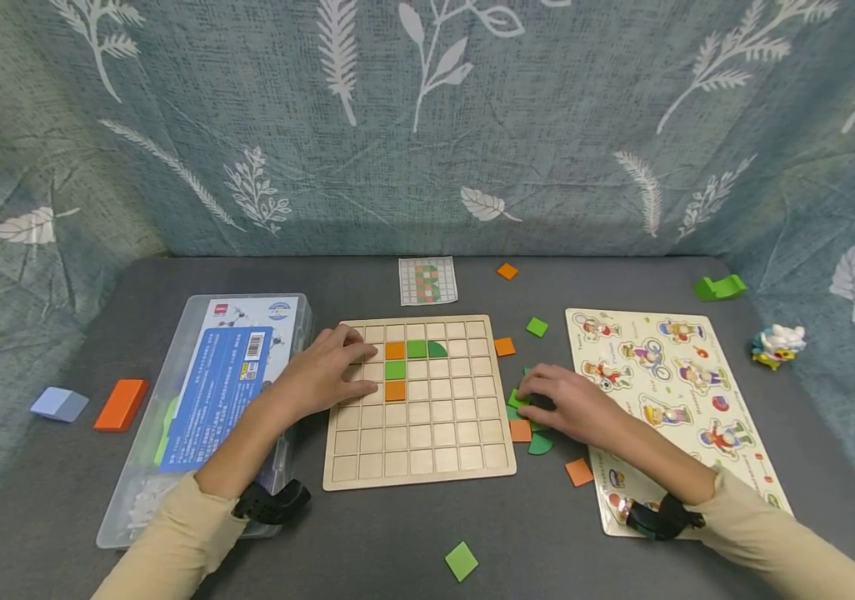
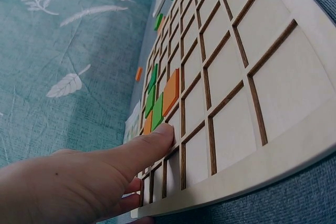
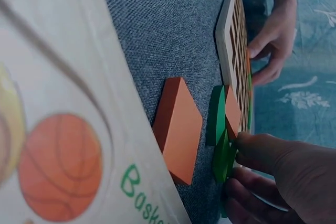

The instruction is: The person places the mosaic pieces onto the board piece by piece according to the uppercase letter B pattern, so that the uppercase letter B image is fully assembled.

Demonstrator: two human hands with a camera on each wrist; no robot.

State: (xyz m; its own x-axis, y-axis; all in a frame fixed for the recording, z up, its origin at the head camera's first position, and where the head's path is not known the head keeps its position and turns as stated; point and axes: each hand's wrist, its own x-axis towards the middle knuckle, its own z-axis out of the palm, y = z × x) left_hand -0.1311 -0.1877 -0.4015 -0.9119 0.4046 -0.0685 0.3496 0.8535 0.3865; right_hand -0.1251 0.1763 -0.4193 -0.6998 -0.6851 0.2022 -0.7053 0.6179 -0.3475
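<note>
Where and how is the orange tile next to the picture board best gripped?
Probably a pinch from above on the near and far side edges of the orange tile. It lies flat on the dark table, so its thin sides offer the hold; those two look free, while its right side sits close to the picture board.

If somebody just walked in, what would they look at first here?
Probably the wooden grid in the middle, with bright orange and green tiles in a few squares. Next, the left hand at its left side and the right hand at the loose pieces on its right. Farther right lies a picture board full of cartoon figures.
</note>
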